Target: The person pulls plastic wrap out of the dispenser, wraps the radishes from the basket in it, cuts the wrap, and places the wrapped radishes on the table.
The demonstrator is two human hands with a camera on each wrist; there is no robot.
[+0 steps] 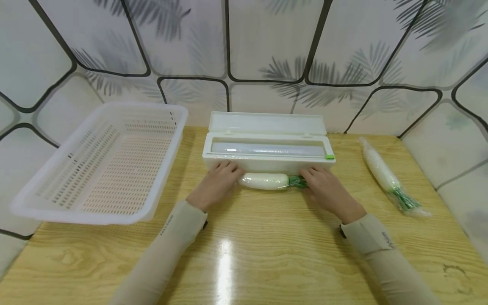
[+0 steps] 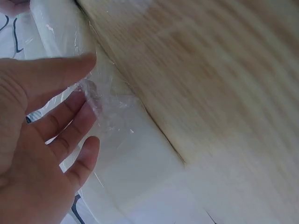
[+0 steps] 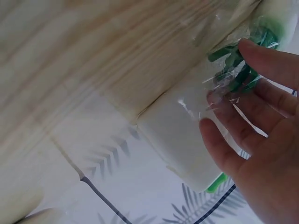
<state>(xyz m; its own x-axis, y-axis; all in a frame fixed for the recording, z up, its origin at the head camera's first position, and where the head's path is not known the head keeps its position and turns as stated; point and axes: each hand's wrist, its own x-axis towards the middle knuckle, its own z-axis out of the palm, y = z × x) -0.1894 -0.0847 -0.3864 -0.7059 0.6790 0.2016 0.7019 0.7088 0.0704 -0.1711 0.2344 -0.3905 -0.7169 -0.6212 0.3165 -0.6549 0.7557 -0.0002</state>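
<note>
A white radish with cut green stems lies sideways in clear plastic wrap, along the front of a white wrap dispenser. At the root end, my left hand holds bunched plastic wrap between thumb and fingers. My right hand holds the film around the stem end, and in the right wrist view the green stems show between thumb and fingers. The dispenser's lid is raised, with a roll of film inside.
On the left stands a white slotted basket. A second wrapped radish lies on the right of the wooden table. A green slider sits at the dispenser's right end. Patterned wall covering rises behind.
</note>
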